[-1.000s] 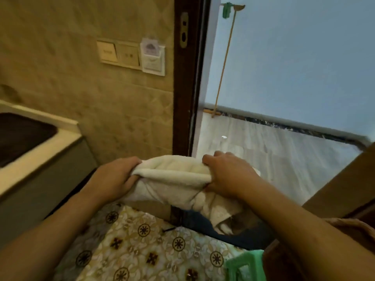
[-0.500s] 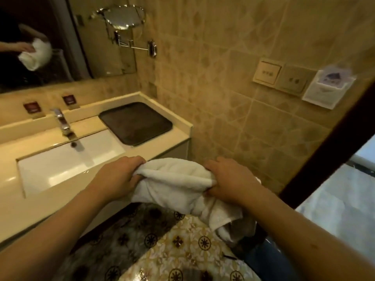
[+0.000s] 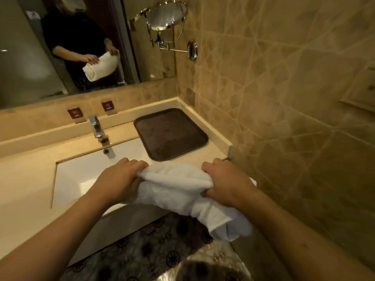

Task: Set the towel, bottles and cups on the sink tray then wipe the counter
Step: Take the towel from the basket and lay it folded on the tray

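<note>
A white rolled towel [image 3: 178,187] is held in the air in front of the counter's front edge, one loose end drooping to the lower right. My left hand [image 3: 119,181] grips its left end and my right hand [image 3: 227,183] grips its right end. Beyond the towel, a dark brown tray [image 3: 170,134] lies flat on the beige counter [image 3: 26,179] to the right of the basin, with nothing on it. No bottles or cups show in the head view.
A white basin [image 3: 85,173] is sunk into the counter under a chrome tap [image 3: 97,128]. A tiled wall [image 3: 294,118] closes the right side. A wall mirror [image 3: 60,43] and a round swing-arm mirror [image 3: 166,15] hang above. Patterned floor lies below.
The view has swung left from the doorway to the sink and come closer to the counter. Both hands keep the same grip on the towel, now nearer the tray.
</note>
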`<state>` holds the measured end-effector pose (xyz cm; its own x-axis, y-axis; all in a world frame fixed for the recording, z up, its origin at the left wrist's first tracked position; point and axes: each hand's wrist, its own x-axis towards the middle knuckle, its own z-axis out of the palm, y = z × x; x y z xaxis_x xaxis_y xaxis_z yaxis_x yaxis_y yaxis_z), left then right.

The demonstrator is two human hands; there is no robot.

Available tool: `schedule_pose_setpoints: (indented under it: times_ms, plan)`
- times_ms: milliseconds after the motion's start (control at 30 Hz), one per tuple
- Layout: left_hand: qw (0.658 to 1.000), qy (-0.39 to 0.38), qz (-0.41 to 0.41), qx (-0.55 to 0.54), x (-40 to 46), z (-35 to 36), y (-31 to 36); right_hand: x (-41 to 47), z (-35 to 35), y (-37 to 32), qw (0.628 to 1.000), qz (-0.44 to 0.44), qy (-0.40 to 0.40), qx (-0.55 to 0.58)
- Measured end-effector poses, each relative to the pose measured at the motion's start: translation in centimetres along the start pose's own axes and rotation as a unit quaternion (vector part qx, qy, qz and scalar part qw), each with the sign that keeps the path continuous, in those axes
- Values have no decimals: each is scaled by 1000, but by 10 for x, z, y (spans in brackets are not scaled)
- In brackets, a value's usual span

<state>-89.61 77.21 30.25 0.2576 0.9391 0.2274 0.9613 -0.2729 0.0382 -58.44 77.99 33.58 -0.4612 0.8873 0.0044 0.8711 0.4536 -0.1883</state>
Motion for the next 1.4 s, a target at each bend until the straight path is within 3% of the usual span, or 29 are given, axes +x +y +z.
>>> schedule_pose_setpoints:
  times_ms: [300,533,833,1133,1300,1400]
  plan:
    - [995,9,-90,42,94,-1,-2,109,-14,66,996,-56,57,-29]
    - [993,-2,-95,74,156,8,-34,174,-7,80,997,-47,58,2]
    - [994,-24,-7,104,307,50,-100,264,21,97,991,79,13,110]
    - [989,-46,111,86,481,127,-161,385,55,128,939,229,-17,257]
    - [985,-63,135,83,549,177,-174,439,77,151,927,271,-4,260]
    - [987,-90,124,46,574,207,-174,459,90,167,936,283,-25,206]
